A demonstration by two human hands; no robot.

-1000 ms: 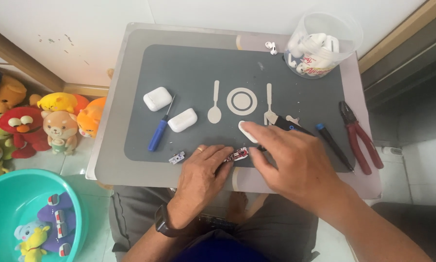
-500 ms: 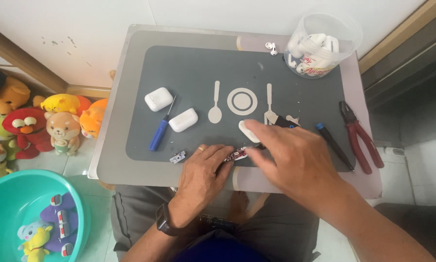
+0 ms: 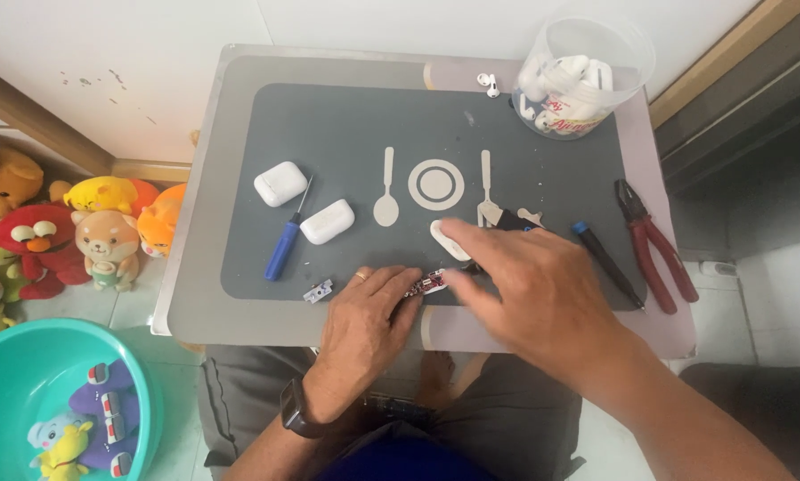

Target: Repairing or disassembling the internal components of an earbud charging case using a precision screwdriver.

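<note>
My left hand (image 3: 364, 325) rests at the near edge of the grey mat (image 3: 355, 134), its fingers curled against a small red circuit board (image 3: 426, 284). My right hand (image 3: 533, 294) lies just right of it, fingertips on the same board and beside a white oval shell piece (image 3: 444, 239). Whether either hand fully grips the board is hard to tell. Two white earbud cases (image 3: 280, 183) (image 3: 328, 221) and a blue screwdriver (image 3: 285, 245) lie to the left. A tiny grey part (image 3: 318, 291) sits near my left hand.
A clear plastic tub (image 3: 582, 76) of white earbud parts stands at the back right, two loose earbuds (image 3: 488, 83) beside it. Red-handled pliers (image 3: 653, 245) and a dark pen-like tool (image 3: 606, 264) lie right. Plush toys (image 3: 79, 223) and a teal basin (image 3: 39, 392) sit on the floor left.
Both hands stay at the circuit board with only slight finger shifts; the view has moved a little.
</note>
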